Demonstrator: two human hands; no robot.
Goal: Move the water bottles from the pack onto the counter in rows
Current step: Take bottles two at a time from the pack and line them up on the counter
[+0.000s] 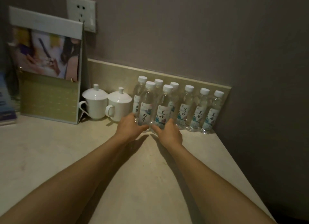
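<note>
Both hands, left [129,126] and right [168,131], grip front-row bottles [163,109] on the beige counter [66,156] below a grey wall [184,31].

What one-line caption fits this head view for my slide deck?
Left hand and right hand set two clear white-capped water bottles before a back row on the beige counter.

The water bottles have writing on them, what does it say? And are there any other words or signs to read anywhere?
"美好": brush characters on the label of the front bottle under the right hand, and on the three right-hand bottles.
"无界", likely: front bottle at the left hand.
Small logo above each label's characters: too small to read.
Standing picture card and wall socket: no readable text.
</note>
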